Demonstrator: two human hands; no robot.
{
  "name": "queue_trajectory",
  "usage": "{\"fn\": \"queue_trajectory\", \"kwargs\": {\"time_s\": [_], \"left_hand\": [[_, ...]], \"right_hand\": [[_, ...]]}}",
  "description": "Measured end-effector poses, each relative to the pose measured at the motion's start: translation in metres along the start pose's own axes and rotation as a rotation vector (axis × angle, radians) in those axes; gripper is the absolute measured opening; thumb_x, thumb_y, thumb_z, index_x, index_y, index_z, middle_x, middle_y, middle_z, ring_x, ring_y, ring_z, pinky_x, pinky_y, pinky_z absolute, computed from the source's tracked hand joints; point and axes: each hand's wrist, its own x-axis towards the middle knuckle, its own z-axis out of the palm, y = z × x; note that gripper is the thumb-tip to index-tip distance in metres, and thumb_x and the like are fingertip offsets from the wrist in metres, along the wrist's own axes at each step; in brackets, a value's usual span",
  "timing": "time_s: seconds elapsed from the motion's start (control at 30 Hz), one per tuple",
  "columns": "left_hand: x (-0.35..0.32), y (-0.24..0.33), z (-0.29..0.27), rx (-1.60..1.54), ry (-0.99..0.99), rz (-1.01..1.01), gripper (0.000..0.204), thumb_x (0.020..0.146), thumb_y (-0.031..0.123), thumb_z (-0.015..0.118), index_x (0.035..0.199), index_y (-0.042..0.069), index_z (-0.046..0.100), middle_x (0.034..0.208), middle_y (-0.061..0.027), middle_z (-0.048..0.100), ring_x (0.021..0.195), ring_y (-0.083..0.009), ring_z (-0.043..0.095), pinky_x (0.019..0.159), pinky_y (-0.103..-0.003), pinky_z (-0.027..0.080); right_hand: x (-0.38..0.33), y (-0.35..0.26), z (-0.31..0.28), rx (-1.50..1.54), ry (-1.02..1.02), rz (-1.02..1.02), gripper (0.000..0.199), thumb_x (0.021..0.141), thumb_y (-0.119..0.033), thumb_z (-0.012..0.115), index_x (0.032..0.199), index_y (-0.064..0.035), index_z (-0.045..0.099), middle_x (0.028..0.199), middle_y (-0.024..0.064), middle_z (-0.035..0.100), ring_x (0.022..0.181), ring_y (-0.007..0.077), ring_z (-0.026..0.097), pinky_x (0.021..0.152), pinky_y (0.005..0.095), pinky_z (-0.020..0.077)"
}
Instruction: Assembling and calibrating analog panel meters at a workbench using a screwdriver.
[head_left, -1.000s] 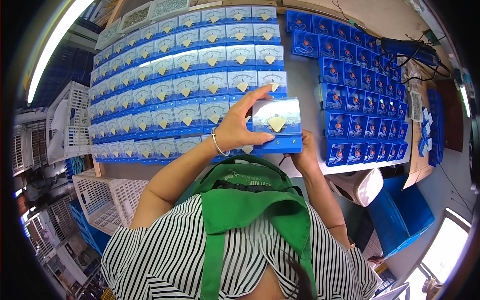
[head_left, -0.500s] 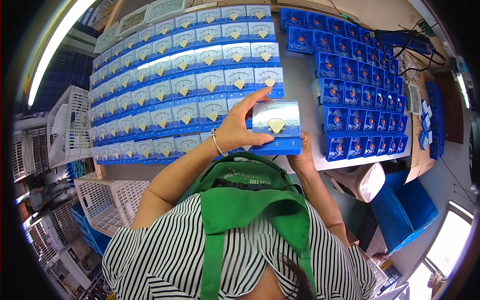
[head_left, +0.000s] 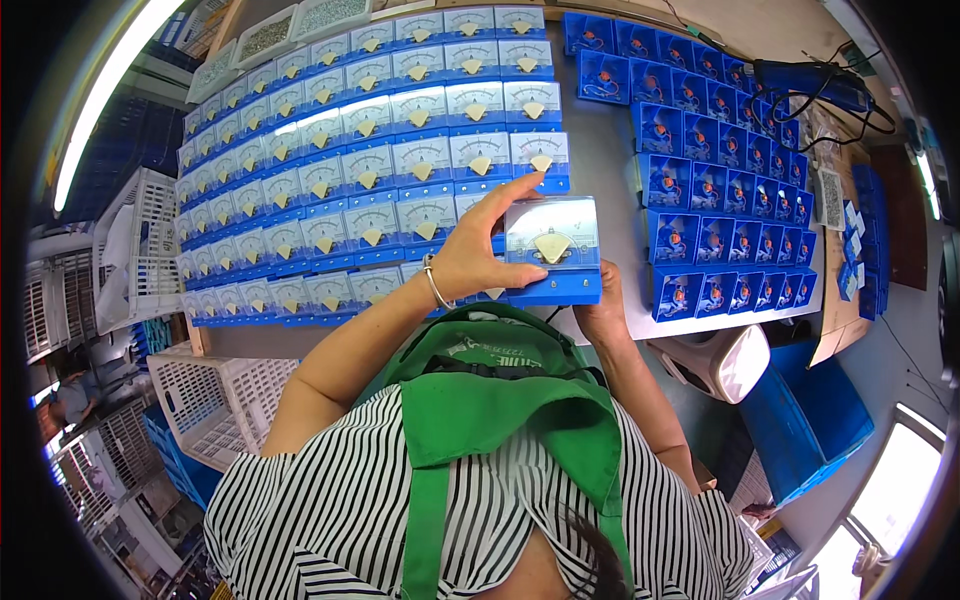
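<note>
A blue panel meter point(head_left: 552, 250) with a clear window and a cream fan-shaped piece is held up in front of my chest. My left hand point(head_left: 478, 245) grips it from the left, thumb on the front lower edge and index finger over the top corner. My right hand point(head_left: 603, 305) is at its lower right edge, with most of its fingers hidden behind the meter. Rows of similar assembled meters point(head_left: 370, 165) fill the table to the left. Open blue housings point(head_left: 672, 238) with orange and wire parts inside stand in rows to the right.
Trays of small parts point(head_left: 265, 40) line the far left table edge. A dark tool with black cable point(head_left: 815, 85) lies at the far right. White crates point(head_left: 215, 400) stand low left; a white-topped stool point(head_left: 742, 365) and a blue bin point(head_left: 810, 425) are low right.
The meter has tilted slightly, and a bright reflection now crosses the top of its window. Both hands keep almost the same place and hold.
</note>
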Motion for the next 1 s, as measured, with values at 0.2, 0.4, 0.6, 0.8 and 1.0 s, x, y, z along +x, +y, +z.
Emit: {"fn": "queue_trajectory", "kwargs": {"time_s": [0.2, 0.4, 0.6, 0.8, 1.0], "left_hand": [[0.003, -0.012, -0.002, 0.065, 0.029, 0.020, 0.098, 0.062, 0.021, 0.083, 0.145, 0.009, 0.033, 0.131, -0.0130, 0.048, 0.122, -0.0234, 0.048, 0.106, -0.035, 0.035], [0.038, -0.062, -0.024, 0.703, 0.080, 0.315, 0.086, 0.064, 0.024, 0.082, 0.138, 0.006, 0.041, 0.129, -0.0162, 0.050, 0.120, -0.0333, 0.048, 0.103, -0.040, 0.038], [0.087, -0.071, -0.052, 1.126, 0.176, 0.238, 0.073, 0.065, 0.022, 0.080, 0.129, 0.007, 0.049, 0.125, -0.0151, 0.052, 0.119, -0.0317, 0.048, 0.101, -0.049, 0.036], [0.125, -0.096, -0.022, 1.337, 0.047, 0.053, 0.081, 0.062, 0.023, 0.080, 0.134, 0.010, 0.045, 0.127, -0.0147, 0.048, 0.124, -0.0320, 0.043, 0.106, -0.056, 0.029], [0.096, -0.058, -0.008, 0.912, 0.117, 0.221, 0.080, 0.060, 0.022, 0.078, 0.133, 0.009, 0.047, 0.124, -0.0150, 0.049, 0.120, -0.0336, 0.046, 0.104, -0.047, 0.035]], "right_hand": [[-0.008, -0.027, -0.004, 0.218, 0.125, 0.203, 0.011, 0.088, -0.010, 0.061, 0.092, -0.0003, 0.064, 0.065, 0.0034, 0.059, 0.050, 0.0097, 0.050, 0.043, 0.0214, 0.0365], [0.055, -0.046, -0.031, -0.291, 0.180, 0.147, 0.016, 0.086, -0.016, 0.067, 0.081, -0.0017, 0.062, 0.061, 0.0005, 0.055, 0.048, 0.0075, 0.049, 0.043, 0.0215, 0.0364], [0.177, -0.016, -0.057, -1.544, 0.201, -0.315, 0.017, 0.081, -0.020, 0.064, 0.085, -0.0035, 0.063, 0.076, 0.0185, 0.066, 0.070, 0.0357, 0.066, 0.062, 0.0458, 0.0513], [0.170, -0.037, -0.065, -1.508, 0.192, -0.378, 0.030, 0.087, -0.017, 0.061, 0.113, -0.0051, 0.063, 0.099, 0.0172, 0.066, 0.081, 0.0321, 0.065, 0.072, 0.0396, 0.0510], [0.074, -0.039, -0.066, -0.761, 0.283, -0.075, 0.016, 0.091, -0.012, 0.059, 0.101, -0.0021, 0.064, 0.075, 0.0037, 0.061, 0.053, 0.0083, 0.052, 0.044, 0.0226, 0.0382]]}}
